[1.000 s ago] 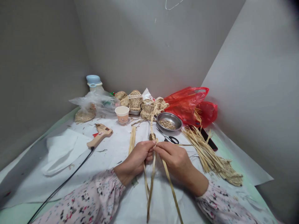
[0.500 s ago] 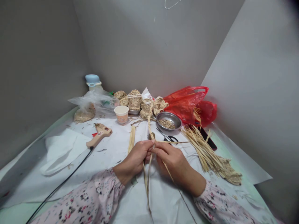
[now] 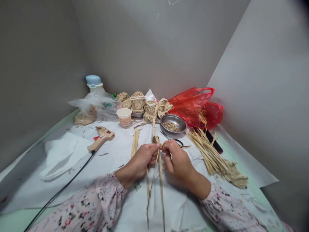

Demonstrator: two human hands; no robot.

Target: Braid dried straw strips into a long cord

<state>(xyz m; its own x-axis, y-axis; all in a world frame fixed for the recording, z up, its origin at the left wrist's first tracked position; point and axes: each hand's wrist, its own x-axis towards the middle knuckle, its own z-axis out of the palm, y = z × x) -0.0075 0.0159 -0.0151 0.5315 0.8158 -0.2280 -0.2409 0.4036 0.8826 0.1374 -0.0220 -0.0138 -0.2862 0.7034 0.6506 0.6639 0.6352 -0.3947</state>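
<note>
A pale straw braid [image 3: 154,124] runs from the woven pieces at the back toward my hands. A small brownish lump [image 3: 156,139] sits at its near end, just beyond my fingertips. My left hand [image 3: 145,158] is closed, pinching the braid's end between thumb and fingers. Close beside it, my right hand [image 3: 177,161] pinches a straw strand, part of which sticks out to the right. Loose straw strands [image 3: 161,190] hang from the braid toward the front. Fingers partly hide the exact crossing of the strands.
Scissors [image 3: 178,142] and a metal bowl of straw bits [image 3: 182,128] lie beyond my right hand. At right are a straw bundle [image 3: 210,154] and red plastic bags [image 3: 190,103]. A glue gun [image 3: 101,139], paper cup [image 3: 124,117] and clear bag [image 3: 94,100] are at left.
My right hand has lifted slightly and curled its fingers more. The strand that slanted down to the lower right now hangs near the middle. My left hand keeps its pinch.
</note>
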